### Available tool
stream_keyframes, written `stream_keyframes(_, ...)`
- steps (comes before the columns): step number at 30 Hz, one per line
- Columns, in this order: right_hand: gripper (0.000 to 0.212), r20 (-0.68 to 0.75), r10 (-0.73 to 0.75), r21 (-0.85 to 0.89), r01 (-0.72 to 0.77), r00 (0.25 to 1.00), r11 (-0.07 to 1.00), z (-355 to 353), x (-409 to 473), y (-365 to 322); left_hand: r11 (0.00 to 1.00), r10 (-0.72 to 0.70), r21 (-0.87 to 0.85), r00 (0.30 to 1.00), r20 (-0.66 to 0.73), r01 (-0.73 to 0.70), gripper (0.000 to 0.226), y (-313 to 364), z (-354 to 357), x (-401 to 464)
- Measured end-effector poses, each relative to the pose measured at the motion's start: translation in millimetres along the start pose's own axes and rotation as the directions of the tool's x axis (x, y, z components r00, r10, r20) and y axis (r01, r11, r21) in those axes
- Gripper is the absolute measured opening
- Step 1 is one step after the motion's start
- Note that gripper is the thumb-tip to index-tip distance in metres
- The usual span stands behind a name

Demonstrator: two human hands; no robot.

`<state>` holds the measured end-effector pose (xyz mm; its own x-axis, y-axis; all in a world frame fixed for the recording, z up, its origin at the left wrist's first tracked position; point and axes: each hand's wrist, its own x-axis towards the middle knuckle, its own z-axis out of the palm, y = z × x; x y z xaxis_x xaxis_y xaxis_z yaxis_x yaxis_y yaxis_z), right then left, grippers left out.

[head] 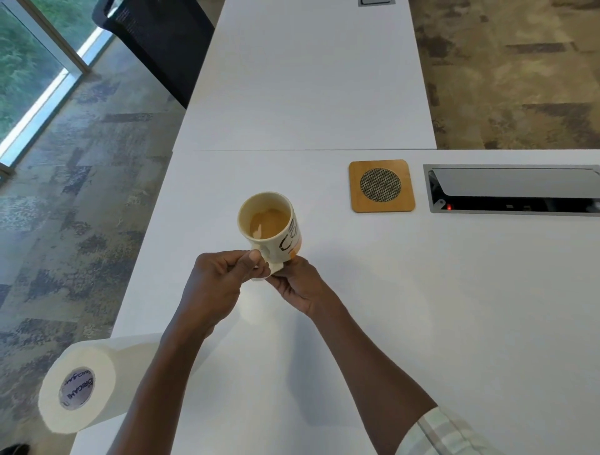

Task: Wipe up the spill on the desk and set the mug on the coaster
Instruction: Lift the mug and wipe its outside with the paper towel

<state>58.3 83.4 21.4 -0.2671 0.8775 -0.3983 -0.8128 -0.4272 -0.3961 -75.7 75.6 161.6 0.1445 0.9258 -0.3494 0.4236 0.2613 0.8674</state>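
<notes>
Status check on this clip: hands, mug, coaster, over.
Left hand on mug handle, right hand at its base. Mug holds coffee, not on coaster. Coaster bare, path clear. Paper roll untouched at desk edge.

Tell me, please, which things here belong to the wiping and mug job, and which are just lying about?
Belong to the job:
mug, held by left hand and right hand
coaster
paper towel roll
desk

Just lying about:
cable box
office chair

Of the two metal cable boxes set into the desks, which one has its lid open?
The near cable box, right of the coaster; the far one looks shut.
</notes>
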Motion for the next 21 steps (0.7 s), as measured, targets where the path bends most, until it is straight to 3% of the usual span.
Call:
stream_keyframes(10,0.037,-0.059,-0.113,0.127,0.12,0.992,0.985,-15,-1,-24,1.0,-0.013,0.01,1.0,0.014,0.013,0.017,-3,-3,-2)
stream_keyframes(15,0.031,-0.166,-0.065,0.184,0.096,0.984,0.978,13,18,-16,1.0,-0.014,0.012,0.999,0.051,0.013,0.024,-1,-2,-3)
stream_keyframes(21,0.04,0.003,0.084,-0.028,-0.083,0.996,0.996,21,10,2,1.0,0.01,-0.013,1.0,-0.007,-0.01,0.021,-14,-7,3)
